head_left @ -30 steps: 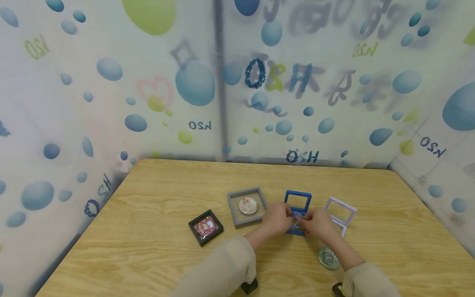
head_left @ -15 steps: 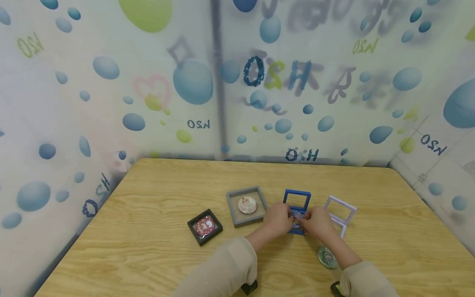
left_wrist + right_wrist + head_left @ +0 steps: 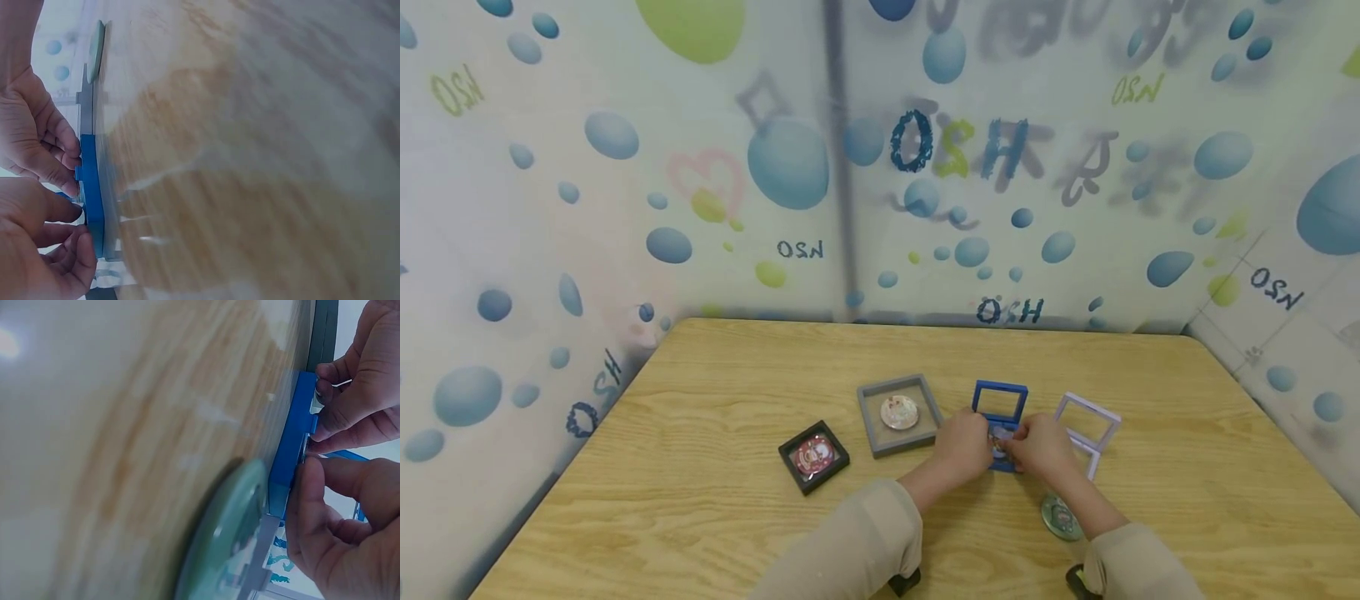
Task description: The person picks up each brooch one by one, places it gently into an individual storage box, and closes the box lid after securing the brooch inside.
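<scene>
Both hands' fingers [image 3: 1000, 446] pinch the blue frame case [image 3: 1000, 412], base flat, lid raised toward the wall.

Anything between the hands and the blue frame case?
Nothing visible. The left hand and right hand both already have fingers on the blue frame case, its lid raised; the badge between their fingertips is mostly hidden.

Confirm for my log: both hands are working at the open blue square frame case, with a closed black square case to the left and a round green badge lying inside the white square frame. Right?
Not quite. The round green badge lies on the wooden table, outside the white square frame, as the head view shows. The left hand and right hand do work at the open blue square frame case, with the closed black square case to the left.
</scene>
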`<state>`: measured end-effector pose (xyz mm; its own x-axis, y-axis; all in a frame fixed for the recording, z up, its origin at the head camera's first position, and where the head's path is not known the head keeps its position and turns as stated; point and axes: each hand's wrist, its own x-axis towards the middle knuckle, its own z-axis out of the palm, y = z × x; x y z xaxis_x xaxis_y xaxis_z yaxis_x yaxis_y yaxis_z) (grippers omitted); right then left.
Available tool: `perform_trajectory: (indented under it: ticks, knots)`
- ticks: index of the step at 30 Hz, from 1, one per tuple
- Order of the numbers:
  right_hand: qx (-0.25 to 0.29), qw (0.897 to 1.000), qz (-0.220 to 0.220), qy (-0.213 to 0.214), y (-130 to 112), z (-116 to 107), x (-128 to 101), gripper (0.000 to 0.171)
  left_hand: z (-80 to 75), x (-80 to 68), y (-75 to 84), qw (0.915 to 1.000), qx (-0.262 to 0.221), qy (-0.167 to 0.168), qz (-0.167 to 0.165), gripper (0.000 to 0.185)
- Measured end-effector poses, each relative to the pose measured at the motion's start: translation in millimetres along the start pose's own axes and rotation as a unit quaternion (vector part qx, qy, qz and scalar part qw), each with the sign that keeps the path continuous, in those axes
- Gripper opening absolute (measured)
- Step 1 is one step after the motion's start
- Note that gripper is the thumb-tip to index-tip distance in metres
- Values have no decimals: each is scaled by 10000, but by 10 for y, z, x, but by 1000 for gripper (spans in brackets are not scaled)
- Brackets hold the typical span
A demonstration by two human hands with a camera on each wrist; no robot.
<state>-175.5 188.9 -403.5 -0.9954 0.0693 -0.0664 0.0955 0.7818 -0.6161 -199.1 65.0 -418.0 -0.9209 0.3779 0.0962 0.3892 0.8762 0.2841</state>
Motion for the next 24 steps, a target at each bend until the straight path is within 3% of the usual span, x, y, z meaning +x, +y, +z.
perform_trajectory:
  ticks: [9, 24]
  knots:
    - [-94, 10000, 10, 32, -23, -2, 2, 24, -31, -12, 21, 9996, 37, -192, -180, 9]
    - [86, 9999, 55, 41, 10, 14, 18, 27, -52, -16, 39, 9992, 315, -235, -46, 8]
